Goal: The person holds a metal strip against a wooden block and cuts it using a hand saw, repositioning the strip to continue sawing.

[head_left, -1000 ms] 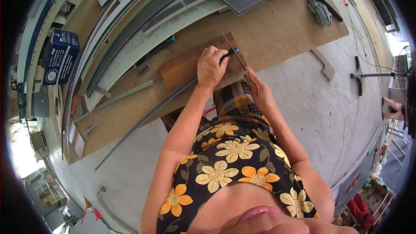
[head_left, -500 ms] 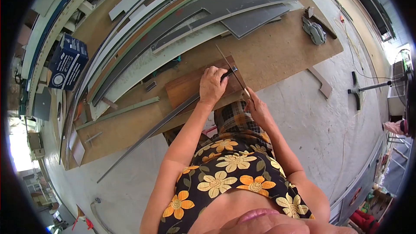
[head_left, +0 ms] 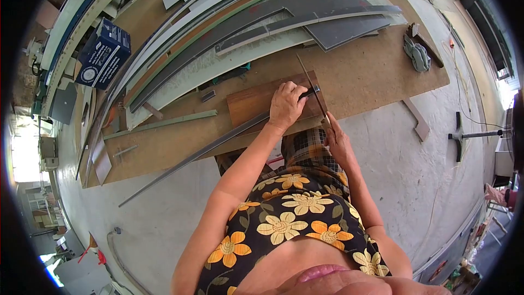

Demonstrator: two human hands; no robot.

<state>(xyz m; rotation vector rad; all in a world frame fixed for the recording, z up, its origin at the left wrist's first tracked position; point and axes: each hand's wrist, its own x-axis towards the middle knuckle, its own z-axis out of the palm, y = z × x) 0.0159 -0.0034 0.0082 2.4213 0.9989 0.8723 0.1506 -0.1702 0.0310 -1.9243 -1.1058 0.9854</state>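
Right hand [head_left: 339, 141] at the bench [head_left: 376, 76] edge, grip wrapped round the near end of a thin blade [head_left: 309, 82] laid across the strip [head_left: 207, 147]. Left hand [head_left: 286, 106] is clamped down on that strip, pinning it to the board [head_left: 248, 105]. Looks mid-cut: the strip's end isn't off yet, depth too small to tell. Beyond lie grey panels [head_left: 305, 5] and a blue box [head_left: 103, 54].

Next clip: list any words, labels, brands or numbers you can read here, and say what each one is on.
Blue carton, upper left: white print and a round emblem, too blurred to read.
Grey strip under the left hand, thin blade in the right hand, wooden board: no markings visible.
No other text in view; nothing can be quoted.
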